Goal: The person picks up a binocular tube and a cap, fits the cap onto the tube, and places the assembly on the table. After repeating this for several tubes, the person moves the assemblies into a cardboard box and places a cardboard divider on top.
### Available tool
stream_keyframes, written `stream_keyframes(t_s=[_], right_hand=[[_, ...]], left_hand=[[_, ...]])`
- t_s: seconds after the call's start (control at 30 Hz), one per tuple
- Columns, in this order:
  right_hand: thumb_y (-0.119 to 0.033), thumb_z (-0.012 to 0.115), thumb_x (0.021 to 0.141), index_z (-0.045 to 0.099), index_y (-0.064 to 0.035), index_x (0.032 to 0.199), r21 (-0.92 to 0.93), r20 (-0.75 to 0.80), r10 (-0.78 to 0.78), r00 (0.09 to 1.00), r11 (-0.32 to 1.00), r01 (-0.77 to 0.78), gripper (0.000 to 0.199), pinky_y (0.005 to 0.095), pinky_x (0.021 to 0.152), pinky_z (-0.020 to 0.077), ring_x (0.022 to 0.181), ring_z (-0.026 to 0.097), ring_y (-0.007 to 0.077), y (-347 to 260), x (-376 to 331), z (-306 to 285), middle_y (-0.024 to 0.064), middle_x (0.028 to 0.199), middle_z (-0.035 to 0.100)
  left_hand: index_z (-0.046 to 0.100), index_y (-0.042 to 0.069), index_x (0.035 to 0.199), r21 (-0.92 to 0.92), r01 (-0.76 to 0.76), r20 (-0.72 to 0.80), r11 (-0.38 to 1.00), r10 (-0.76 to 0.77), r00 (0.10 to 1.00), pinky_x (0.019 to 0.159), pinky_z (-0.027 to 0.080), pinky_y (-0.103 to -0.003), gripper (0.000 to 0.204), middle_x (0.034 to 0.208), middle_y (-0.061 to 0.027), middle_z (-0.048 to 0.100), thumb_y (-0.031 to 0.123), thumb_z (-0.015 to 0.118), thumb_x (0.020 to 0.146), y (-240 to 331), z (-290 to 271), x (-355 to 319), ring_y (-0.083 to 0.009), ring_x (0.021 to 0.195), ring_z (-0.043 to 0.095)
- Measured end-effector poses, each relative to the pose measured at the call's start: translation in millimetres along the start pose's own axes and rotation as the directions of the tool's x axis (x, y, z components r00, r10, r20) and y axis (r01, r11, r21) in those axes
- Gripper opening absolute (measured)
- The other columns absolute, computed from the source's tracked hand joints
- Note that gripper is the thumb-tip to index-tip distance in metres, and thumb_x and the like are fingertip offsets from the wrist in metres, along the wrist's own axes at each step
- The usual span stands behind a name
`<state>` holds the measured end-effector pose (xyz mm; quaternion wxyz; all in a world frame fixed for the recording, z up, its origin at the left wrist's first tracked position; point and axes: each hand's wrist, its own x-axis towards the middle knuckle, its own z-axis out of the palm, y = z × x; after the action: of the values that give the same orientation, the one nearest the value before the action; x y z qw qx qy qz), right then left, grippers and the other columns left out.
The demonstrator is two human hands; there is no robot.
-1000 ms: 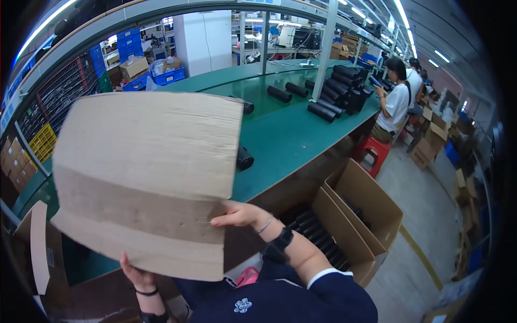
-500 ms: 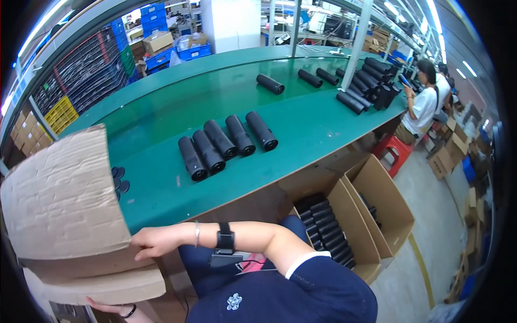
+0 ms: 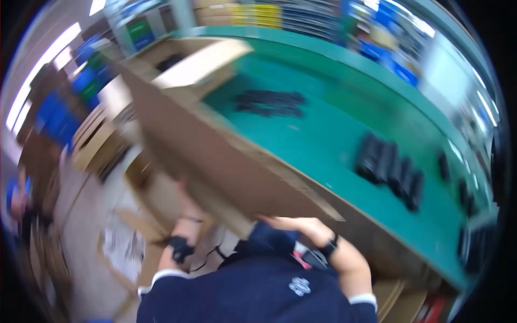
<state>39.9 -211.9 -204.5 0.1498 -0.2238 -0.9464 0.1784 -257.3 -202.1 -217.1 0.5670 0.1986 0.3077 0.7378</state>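
A large folded cardboard sheet is tilted in front of me, blurred by motion, beside the table edge. My right hand is closed on its lower right end, fingers along the edge. At its lower left side my left hand grips the sheet; those fingers are smeared and partly covered by cardboard. On the green table stand or lie several black cylinders in a row, too blurred for detail. A group of dark round discs lies farther left on the table.
An open cardboard box sits at the table's left end. Below on the left, another open carton and white plastic wrapping are on the floor. Cartons stand beneath the table at lower right. Another person's hand shows at far left.
My view has swung left. The cardboard sheet has moved from the table's left end to in front of my body, and my right hand has shifted to its lower right end.
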Motion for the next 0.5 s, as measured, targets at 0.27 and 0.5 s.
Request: stream_keyframes(t_s=[0.27,0.5], right_hand=[[-0.020,0.069,0.086,0.065,-0.0010,0.105,0.295,-0.043,0.153,0.987,0.946,-0.133,0.028,0.0379,0.085,0.0495,0.098,0.063,0.0336,-21,10,12,0.0186,0.103,0.066],[-0.008,0.073,0.080,0.065,-0.0048,0.116,0.460,0.145,0.217,0.965,0.849,-0.260,0.037,0.0313,0.075,0.0529,0.083,0.067,0.0217,-7,46,-16,0.0135,0.093,0.069]], left_hand=[[0.045,0.012,0.133,-0.134,0.029,-0.343,0.991,-0.074,0.936,0.099,0.041,-0.047,0.068,0.129,-0.0111,0.053,0.046,0.067,0.079,-41,-68,-8,-0.0287,0.120,0.048],[0.030,0.006,0.144,0.297,0.107,-0.686,0.949,0.134,0.715,0.106,0.035,-0.047,0.092,0.139,-0.0162,0.043,0.036,0.077,0.071,23,-265,-4,-0.0293,0.127,0.042]])
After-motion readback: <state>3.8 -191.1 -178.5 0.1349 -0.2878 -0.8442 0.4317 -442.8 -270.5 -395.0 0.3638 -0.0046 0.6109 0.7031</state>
